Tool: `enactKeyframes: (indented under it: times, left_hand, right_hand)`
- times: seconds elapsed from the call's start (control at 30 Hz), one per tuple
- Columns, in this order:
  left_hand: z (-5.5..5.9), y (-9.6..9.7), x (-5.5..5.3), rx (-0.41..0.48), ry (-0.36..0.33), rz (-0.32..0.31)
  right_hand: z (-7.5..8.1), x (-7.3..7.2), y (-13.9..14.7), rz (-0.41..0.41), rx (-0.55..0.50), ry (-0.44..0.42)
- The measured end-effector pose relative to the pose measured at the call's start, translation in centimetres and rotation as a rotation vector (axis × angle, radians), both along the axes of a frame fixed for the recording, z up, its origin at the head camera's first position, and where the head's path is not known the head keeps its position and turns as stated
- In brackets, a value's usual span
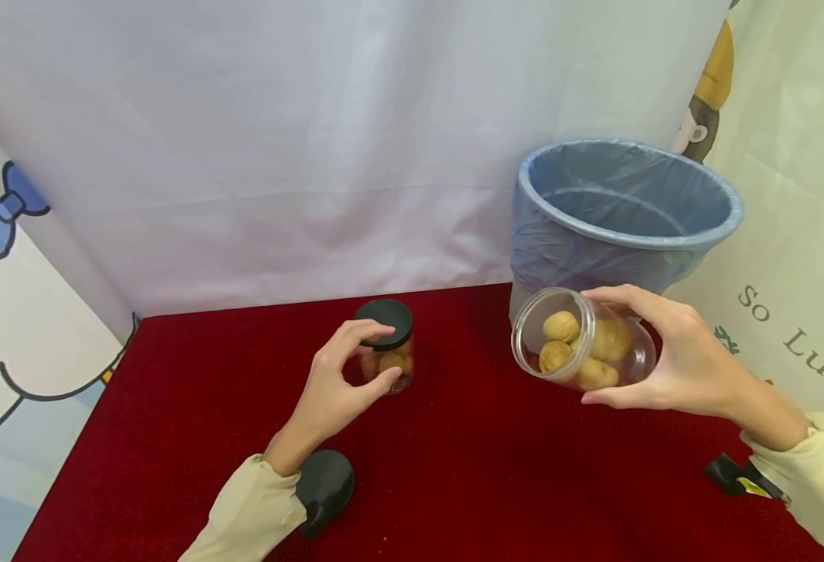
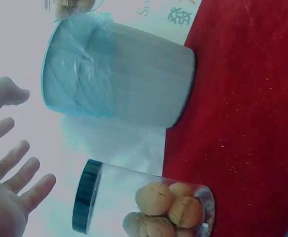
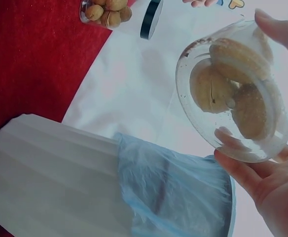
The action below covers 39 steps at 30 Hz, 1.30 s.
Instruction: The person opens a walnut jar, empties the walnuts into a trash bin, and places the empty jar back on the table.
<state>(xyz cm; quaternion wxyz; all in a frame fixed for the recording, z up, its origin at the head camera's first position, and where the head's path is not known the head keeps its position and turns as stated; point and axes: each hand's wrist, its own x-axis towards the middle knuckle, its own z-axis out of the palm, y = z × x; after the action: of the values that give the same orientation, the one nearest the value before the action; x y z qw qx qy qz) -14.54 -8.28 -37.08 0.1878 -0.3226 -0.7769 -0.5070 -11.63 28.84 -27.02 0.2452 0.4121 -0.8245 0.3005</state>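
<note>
My right hand (image 1: 696, 359) grips an uncapped clear jar (image 1: 587, 343) around its side and holds it up, tipped over with its mouth towards the left. Several walnuts (image 1: 562, 326) lie inside; the right wrist view shows some through the jar's bottom. A second clear jar (image 2: 119, 197) stands upright on the table, capped with a black lid (image 1: 386, 321) and holding several walnuts (image 2: 155, 199). Near that jar my left hand (image 1: 335, 382) hovers, fingers spread, with a gap between them and the jar in the left wrist view.
A bin (image 1: 531, 257) lined with a blue bag stands at the back right, just behind the raised jar. On the red tablecloth (image 1: 194, 406), a round black lid (image 1: 325, 480) lies by my left forearm. White cloth (image 1: 278, 156) hangs behind the table, and printed curtains flank it.
</note>
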Motion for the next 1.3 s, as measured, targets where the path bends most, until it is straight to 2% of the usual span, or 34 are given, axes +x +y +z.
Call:
enactKeyframes:
  times: [0.2, 0.4, 0.5, 1.07, 1.3]
  left_hand:
    - [1.5, 0.9, -0.2, 0.007, 0.026, -0.005]
    - [4.4, 2.2, 0.7, 0.032, 0.039, -0.02]
    - [5.2, 2.7, 0.8, 0.044, 0.04, -0.022]
    - [7.0, 5.1, -1.1, 0.103, 0.083, -0.026]
    - [7.5, 5.9, -1.6, 0.095, 0.097, -0.029]
  right_hand:
    - [1.1, 0.1, 0.1, -0.012, -0.003, 0.015]
    - [2.3, 0.5, 0.0, -0.004, -0.005, 0.028]
    - [2.5, 0.5, 0.2, -0.018, 0.003, 0.028]
    - [3.7, 0.2, 1.4, -0.069, 0.022, 0.037]
    - [3.5, -0.8, 2.9, -0.088, 0.023, 0.041]
